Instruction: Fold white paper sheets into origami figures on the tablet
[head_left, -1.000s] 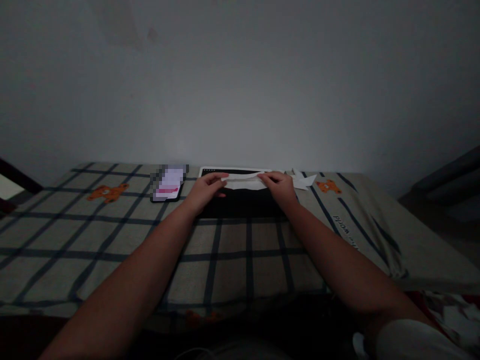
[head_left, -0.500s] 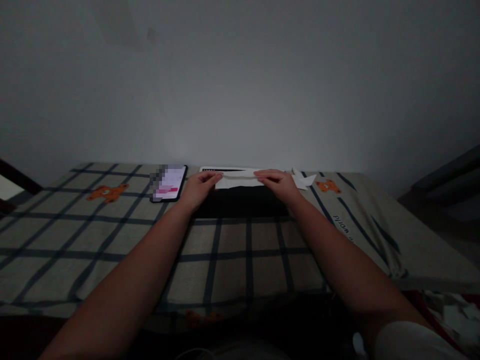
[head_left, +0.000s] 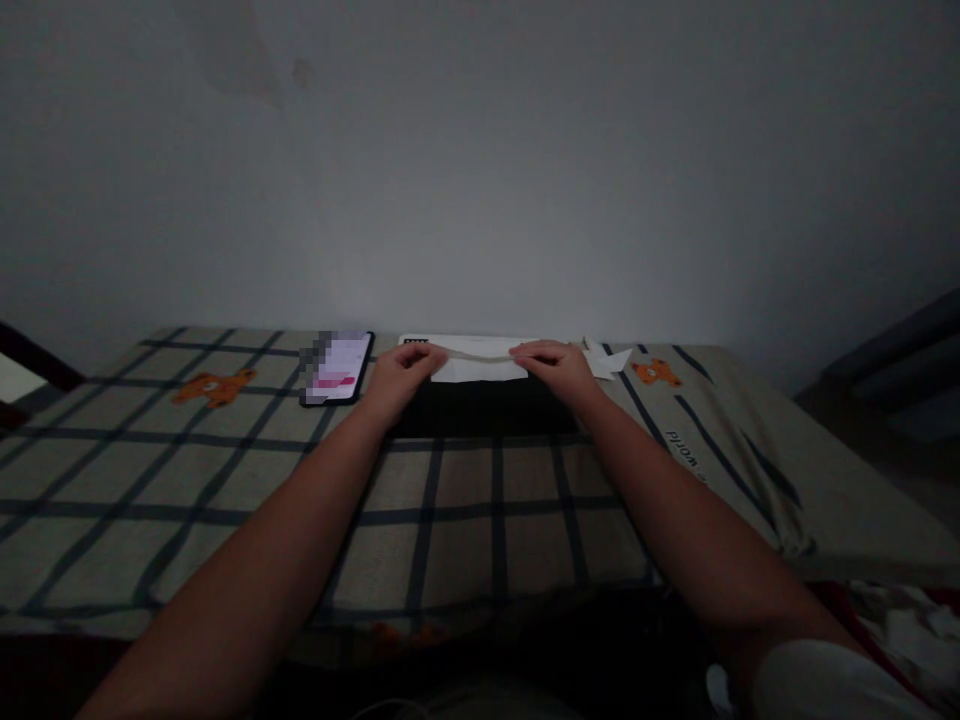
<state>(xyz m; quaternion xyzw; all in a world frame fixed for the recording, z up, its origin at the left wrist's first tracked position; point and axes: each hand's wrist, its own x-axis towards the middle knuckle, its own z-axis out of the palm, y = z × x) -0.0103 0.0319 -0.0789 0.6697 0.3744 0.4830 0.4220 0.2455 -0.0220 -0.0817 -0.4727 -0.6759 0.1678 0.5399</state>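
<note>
Hands (head_left: 480, 372) on folded white paper (head_left: 480, 362)

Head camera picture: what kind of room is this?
Probably a dim bedroom: a checked sheet with orange bears covers what looks like a bed against a bare wall, with a phone lying on it.

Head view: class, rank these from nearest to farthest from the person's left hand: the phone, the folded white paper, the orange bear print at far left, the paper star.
1. Folded white paper: under the left hand, touching its fingertips.
2. Phone: just to the hand's left.
3. Paper star: to the right, beyond the right hand.
4. Orange bear print: far left on the checked cloth; close to the star's distance.
</note>
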